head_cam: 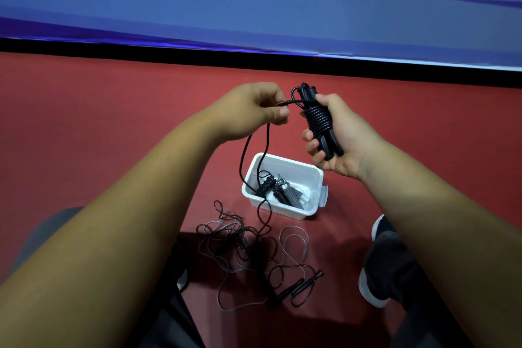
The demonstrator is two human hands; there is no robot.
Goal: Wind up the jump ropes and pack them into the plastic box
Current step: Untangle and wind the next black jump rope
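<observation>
Above a red floor [84, 127], seen from the head camera, both bare hands are raised in front of the person. The right hand [339, 135] has its fingers and thumb curled round a black jump rope [317, 118], gripping the two handles together, upright and slightly tilted. Several turns of cord are wound tightly around the handles' upper half. The left hand [254, 110] is just beside it, thumb and fingers pinching the free cord [285, 102] that runs across from the bundle. From this hand the cord hangs down in two strands that cross in front of the left end of the plastic box [288, 161]; whether they touch it cannot be told.

The white plastic box stands open on the floor below the hands and holds dark and grey coiled-spring items [282, 192]. Nearer the person, a loose tangle of black and clear cord [237, 237] lies on the floor, with a pair of black handles [310, 281] at its right edge. A dark shoe [381, 260] with a white sole is to the right. Along the far side runs a blue banner [254, 14] with large white characters.
</observation>
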